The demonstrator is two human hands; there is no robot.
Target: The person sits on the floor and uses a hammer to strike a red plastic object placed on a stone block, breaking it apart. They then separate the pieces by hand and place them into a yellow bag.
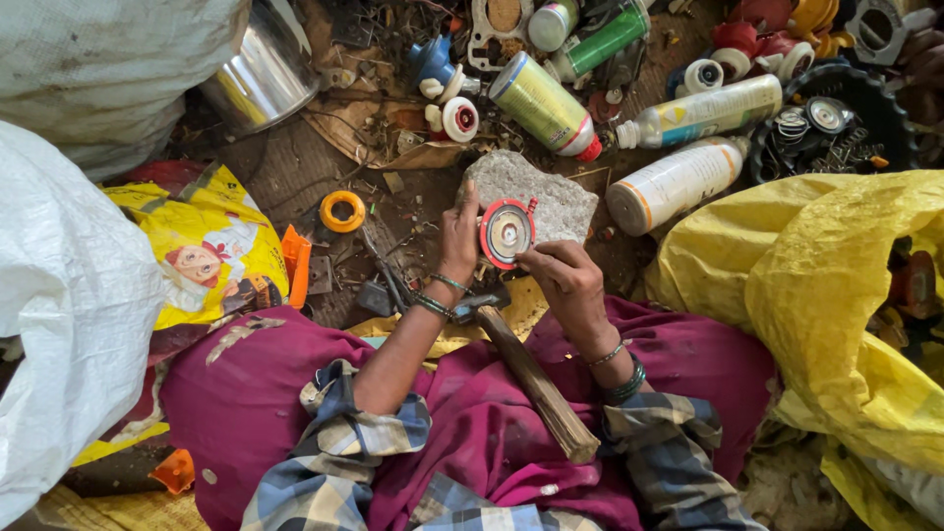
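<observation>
while both hands' fingers pinch a red-rimmed disc (506, 233), left hand (459, 236) and right hand (567, 280) sit over a grey stone (551, 197).

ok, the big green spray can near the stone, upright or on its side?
On its side. The green spray can lies flat among the scrap, its red end toward the grey stone, its length fully visible from above.

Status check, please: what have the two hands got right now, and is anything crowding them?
Left hand and right hand both grip a round red-rimmed metal disc. Disc held over a grey stone block. Wooden-handled hammer lies across the lap; spray cans crowd beyond.
</observation>
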